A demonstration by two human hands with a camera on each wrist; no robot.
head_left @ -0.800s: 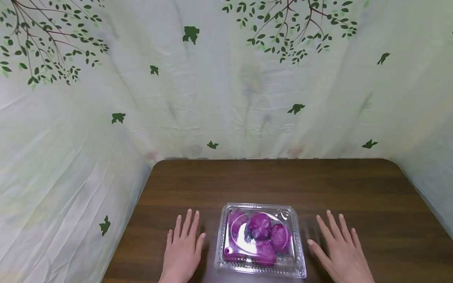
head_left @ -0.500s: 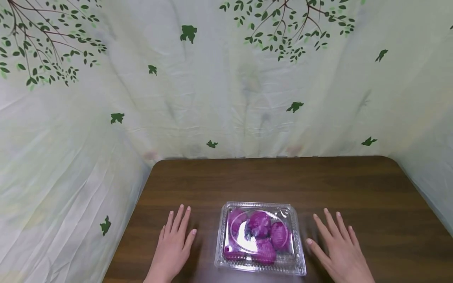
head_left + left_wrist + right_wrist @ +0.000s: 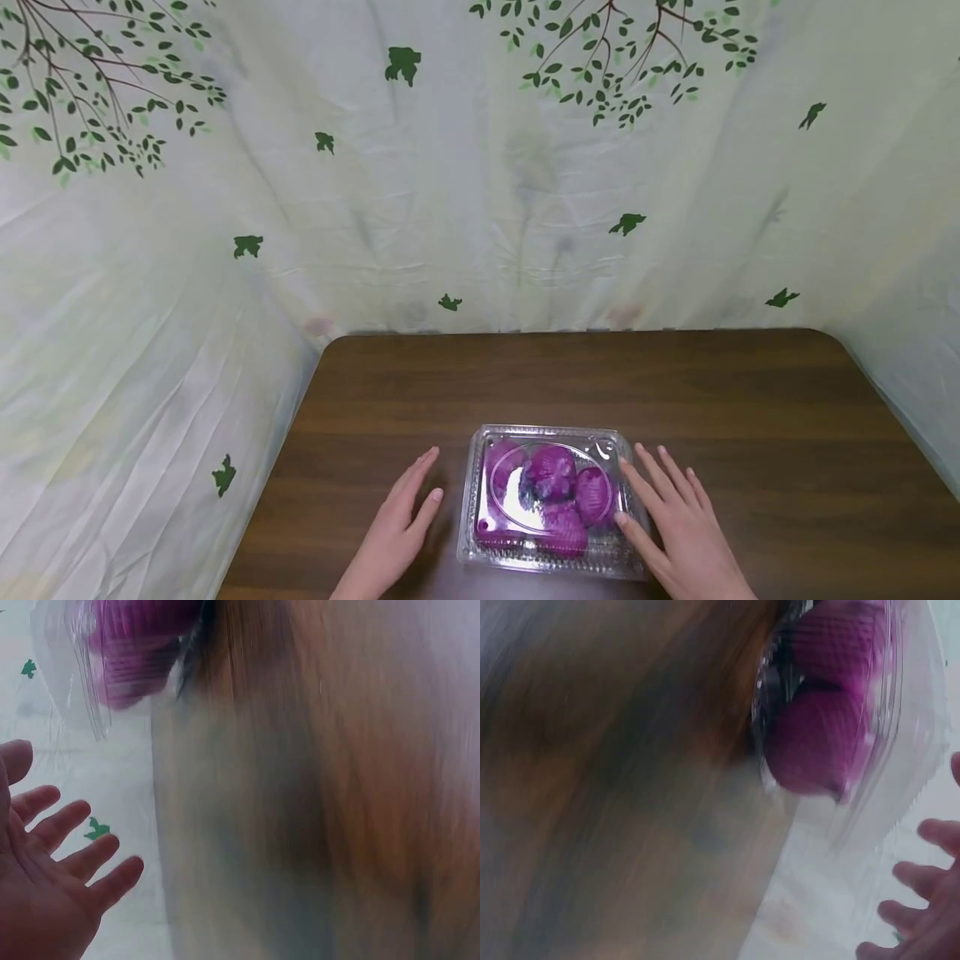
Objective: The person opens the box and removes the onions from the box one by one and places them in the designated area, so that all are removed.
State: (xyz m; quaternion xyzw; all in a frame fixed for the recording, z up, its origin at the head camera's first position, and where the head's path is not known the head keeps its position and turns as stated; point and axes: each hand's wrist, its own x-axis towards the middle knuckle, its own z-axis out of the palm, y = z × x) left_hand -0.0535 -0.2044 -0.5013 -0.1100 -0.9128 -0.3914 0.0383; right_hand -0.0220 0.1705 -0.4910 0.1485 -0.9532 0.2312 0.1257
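Note:
A clear plastic clamshell box with its lid closed sits on the table before me. Through the lid show several purple ridged round items, whose exact kind I cannot tell. To the left of the box is my left hand, its fingers extended, apart from the box. My right hand reaches in from the right with spread fingers, and its thumb and index fingertip overlap the box's right edge in the head view. Both wrist views are blurred; each shows straight fingers next to the box.
The box stands on a dark brown wooden table with rounded far corners. Behind it and at the sides hangs a pale curtain printed with green leaves and branches.
My left hand first moved left, then swung back right towards the box and turned its palm inward. My right hand moved left to the box's right edge. The box stayed put.

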